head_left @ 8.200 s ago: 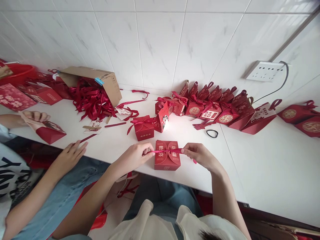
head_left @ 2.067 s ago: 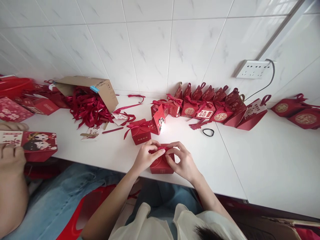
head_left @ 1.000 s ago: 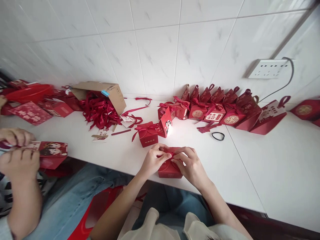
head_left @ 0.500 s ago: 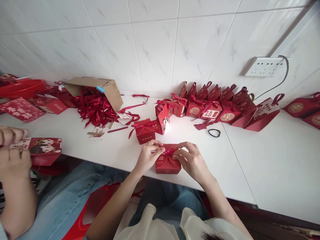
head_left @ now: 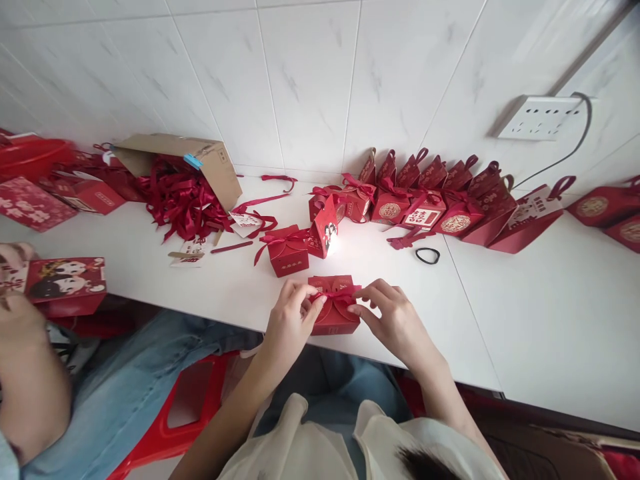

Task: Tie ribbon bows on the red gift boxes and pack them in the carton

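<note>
A small red gift box (head_left: 334,325) sits at the table's front edge between my hands, its curved flaps closed on top. Across the flaps runs a dark red ribbon (head_left: 338,296) gathered at the middle. My left hand (head_left: 293,317) pinches the ribbon's left part between thumb and fingers. On the other side, my right hand (head_left: 387,313) pinches the ribbon's right end, drawn out past the box. Just behind stands another red box (head_left: 289,253) with a tied ribbon, touching a tilted box with a cartoon couple (head_left: 326,228).
Several finished red boxes (head_left: 427,210) line the wall, with a black hair tie (head_left: 427,256) before them. A cardboard carton (head_left: 227,177) spills ribbons (head_left: 187,207) at left. A co-worker's hands (head_left: 20,313) hold a printed box (head_left: 67,283). A power strip (head_left: 545,119) hangs on the wall.
My hands have moved slightly apart, the right one drawing the ribbon end outward to the right. More of the box top shows. The camera view has shifted a little.
</note>
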The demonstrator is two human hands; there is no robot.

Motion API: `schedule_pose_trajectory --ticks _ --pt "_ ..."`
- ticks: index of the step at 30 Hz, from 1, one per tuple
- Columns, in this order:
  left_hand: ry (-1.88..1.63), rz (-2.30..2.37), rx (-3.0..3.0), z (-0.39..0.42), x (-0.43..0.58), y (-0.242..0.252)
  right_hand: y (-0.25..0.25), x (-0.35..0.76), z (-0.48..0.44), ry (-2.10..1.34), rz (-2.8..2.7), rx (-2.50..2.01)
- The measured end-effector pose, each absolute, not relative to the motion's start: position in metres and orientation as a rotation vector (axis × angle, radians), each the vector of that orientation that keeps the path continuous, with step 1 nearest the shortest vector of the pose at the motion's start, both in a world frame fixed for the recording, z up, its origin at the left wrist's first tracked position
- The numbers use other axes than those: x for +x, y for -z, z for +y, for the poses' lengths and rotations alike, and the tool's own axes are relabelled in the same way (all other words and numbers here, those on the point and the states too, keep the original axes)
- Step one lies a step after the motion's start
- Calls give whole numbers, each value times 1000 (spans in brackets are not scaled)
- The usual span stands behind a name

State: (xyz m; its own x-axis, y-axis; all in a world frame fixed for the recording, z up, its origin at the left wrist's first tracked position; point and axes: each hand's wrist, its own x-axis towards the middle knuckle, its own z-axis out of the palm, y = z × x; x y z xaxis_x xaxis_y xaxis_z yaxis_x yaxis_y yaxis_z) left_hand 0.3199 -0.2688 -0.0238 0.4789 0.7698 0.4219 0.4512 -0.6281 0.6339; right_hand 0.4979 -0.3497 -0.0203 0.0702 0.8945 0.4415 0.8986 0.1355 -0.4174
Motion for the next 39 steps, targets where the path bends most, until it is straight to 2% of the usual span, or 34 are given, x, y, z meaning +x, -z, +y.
schedule_pose_trajectory --ticks 5,11,22,29,32,37,39 --pt "-998 922 2431 -273 320 29 22 482 -348 -456 -1493 -1974" --pt "-1012 891 2269 -269 318 40 32 467 -340 -618 -1193 -1951" --pt "-775 819 2007 -257 312 41 45 487 -334 -1081 -1053 -1494" --pt "-797 856 1994 -256 314 45 62 504 -333 -1261 -985 -1267" --pt "-846 863 2034 -256 315 46 55 520 -330 -1159 -1074 -1383" --pt "-946 866 2112 -259 317 49 20 520 -305 -451 -1296 -1662" --pt "-991 902 2140 -261 318 51 10 508 -288 -412 -1606 -1652"
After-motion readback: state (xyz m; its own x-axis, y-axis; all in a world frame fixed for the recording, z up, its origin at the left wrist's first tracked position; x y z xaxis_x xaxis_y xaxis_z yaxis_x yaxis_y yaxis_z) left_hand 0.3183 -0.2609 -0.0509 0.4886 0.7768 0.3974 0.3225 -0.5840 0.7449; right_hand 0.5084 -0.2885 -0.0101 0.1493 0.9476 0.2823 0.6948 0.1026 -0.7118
